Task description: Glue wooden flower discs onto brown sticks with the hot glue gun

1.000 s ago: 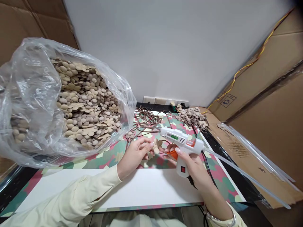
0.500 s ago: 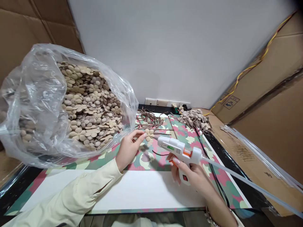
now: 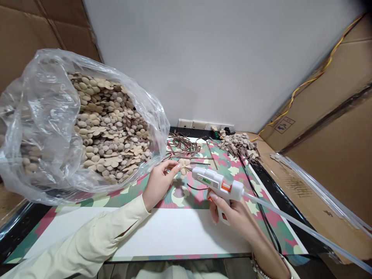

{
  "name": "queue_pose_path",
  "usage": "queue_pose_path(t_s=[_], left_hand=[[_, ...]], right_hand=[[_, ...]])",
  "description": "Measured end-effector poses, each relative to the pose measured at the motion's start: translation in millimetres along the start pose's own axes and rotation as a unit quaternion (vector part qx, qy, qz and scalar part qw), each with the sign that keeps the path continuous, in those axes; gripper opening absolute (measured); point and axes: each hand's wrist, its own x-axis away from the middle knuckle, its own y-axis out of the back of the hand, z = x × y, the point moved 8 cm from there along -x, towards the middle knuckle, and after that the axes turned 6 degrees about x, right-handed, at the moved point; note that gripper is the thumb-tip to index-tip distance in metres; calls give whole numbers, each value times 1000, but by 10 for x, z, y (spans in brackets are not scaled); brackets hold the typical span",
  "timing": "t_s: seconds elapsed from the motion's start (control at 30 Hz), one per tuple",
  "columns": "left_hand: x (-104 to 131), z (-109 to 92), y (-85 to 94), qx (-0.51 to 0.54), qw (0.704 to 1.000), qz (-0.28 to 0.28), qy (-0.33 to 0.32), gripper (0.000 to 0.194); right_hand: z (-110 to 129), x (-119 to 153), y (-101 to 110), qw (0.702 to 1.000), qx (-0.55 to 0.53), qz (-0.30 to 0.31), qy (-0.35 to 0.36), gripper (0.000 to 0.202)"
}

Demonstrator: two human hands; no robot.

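The right hand (image 3: 232, 211) is wrapped round the hot glue gun (image 3: 216, 182), nozzle aimed left at the small wooden flower (image 3: 184, 164) on the desk (image 3: 174, 232), which the left hand (image 3: 159, 182) pins down with its fingertips

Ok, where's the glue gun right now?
In the head view the glue gun is right of centre, gripped by the right hand above the camouflage mat, nozzle toward the left hand.
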Motion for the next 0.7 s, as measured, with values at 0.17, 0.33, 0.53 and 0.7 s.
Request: queue_pose_path(t_s=[0.17,0.33,0.53,0.7], left_hand=[[3,0,-4,10,1000,-1,8,28],[7,-3,-5,12,1000,-2,12,26],[11,-2,-8,9,1000,0,15,26],[10,-6,-7,11,1000,-3,15,26]], right_hand=[[0,9,10,1000,9,-2,-9,32],[2,23,9,1000,11,5,-13,39],[-23,27,3,999,28,8,-13,43],[-39,18,-5,1000,12,5,-12,37]])
